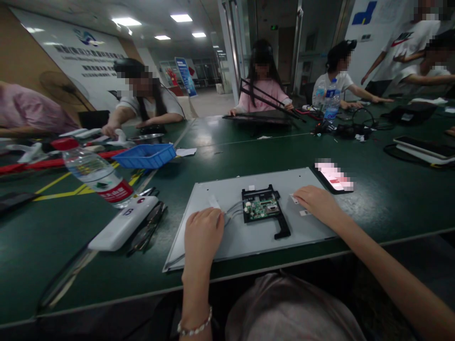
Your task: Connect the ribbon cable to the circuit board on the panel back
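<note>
A grey metal panel (227,189) lies flat on the green table in front of me. A small green circuit board (262,208) in a black bracket sits at its middle, with thin wires running left from it. My left hand (202,233) rests on the panel's left part, fingers curled down over the wires. My right hand (316,201) lies on the panel's right part, fingers bent toward a small white label; whether they pinch anything is hidden.
A phone (334,177) with a lit screen lies past the panel's right corner. To the left stand a water bottle (97,173), a white power bank (122,223), glasses (147,228) and a blue bin (146,155). Several people sit around the table.
</note>
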The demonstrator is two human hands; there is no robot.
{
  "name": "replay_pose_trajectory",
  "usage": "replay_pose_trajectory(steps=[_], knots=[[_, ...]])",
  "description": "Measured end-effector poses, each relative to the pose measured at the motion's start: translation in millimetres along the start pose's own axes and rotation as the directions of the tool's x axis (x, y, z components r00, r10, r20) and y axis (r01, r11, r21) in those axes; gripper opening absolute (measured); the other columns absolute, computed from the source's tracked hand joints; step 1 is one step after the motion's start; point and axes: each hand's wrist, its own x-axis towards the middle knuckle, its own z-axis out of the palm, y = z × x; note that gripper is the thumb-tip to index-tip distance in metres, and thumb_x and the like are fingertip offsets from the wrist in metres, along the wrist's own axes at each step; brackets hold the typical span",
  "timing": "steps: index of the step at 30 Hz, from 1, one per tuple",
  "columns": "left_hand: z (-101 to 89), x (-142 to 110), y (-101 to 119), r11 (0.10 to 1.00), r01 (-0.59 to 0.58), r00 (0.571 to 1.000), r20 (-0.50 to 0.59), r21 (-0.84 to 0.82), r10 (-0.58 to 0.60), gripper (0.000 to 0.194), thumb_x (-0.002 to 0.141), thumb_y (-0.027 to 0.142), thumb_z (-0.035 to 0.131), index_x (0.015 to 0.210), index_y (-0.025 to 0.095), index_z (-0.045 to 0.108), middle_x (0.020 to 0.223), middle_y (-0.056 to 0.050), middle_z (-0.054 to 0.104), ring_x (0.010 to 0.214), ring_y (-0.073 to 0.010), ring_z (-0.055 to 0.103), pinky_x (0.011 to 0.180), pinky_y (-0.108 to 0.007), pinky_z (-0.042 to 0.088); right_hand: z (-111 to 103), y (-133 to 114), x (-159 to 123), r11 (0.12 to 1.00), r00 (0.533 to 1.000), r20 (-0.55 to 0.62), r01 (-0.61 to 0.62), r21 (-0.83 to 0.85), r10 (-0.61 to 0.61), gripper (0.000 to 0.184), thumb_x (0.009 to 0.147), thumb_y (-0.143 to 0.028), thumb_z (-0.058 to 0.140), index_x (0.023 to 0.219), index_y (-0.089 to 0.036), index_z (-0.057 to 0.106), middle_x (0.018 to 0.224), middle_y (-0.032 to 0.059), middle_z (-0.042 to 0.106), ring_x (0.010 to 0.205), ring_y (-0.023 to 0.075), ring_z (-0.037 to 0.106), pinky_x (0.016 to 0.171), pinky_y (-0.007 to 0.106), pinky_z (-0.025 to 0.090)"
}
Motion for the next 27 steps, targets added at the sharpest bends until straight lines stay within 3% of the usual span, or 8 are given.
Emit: replay_pose_trajectory(steps=[5,12,21,27], knots=[[4.4,-5,18,0.990,0.018,0.999,-0.045,-0.141,-0.025,0.025,0.092,0.025,0.044,0.107,0.017,0.062,0.111,-0.009,0.068,0.104,-0.0255,0.061,0.093,-0.041,0.044,-7,-13,0,1.000,0.998,-0.054,-0.025,0.007,0.025,0.025,0.094,-0.021,0.043,0.096,-0.018,0.067,0.099,0.0099,0.070,0.095,0.0240,0.062,0.083,0.036,0.045],[12.2,-12,76,0.912,-0.167,0.986,-0.074,-0.375,0.150,0.034,0.093,0.024,0.045,0.126,0.018,0.050,0.130,-0.009,0.057,0.122,-0.0225,0.051,0.104,-0.041,0.040,-4,-39,0,0.997,0.998,-0.068,0.024,0.078,-0.019,0.026,0.094,-0.022,0.043,0.101,-0.019,0.068,0.106,0.0099,0.070,0.094,0.0234,0.064,0.082,0.035,0.047],[16.5,2,110,0.903,-0.230,0.965,0.036,-0.363,0.261,0.040,0.094,0.023,0.041,0.133,0.015,0.042,0.137,-0.011,0.050,0.130,-0.0230,0.042,0.109,-0.043,0.034,-3,-45,-2,0.998,0.999,0.001,0.053,0.044,-0.053,0.023,0.093,-0.018,0.045,0.096,-0.020,0.068,0.093,0.0098,0.072,0.086,0.0216,0.065,0.076,0.030,0.047],[20.0,2,120,0.925,-0.229,0.962,0.076,-0.303,0.263,0.037,0.095,0.018,0.036,0.131,0.017,0.045,0.136,-0.011,0.050,0.128,-0.0248,0.045,0.107,-0.047,0.035,0,-48,-1,0.995,0.995,0.039,0.092,0.029,-0.093,0.023,0.093,-0.014,0.042,0.095,-0.017,0.066,0.097,0.0097,0.070,0.090,0.0221,0.064,0.079,0.030,0.047]])
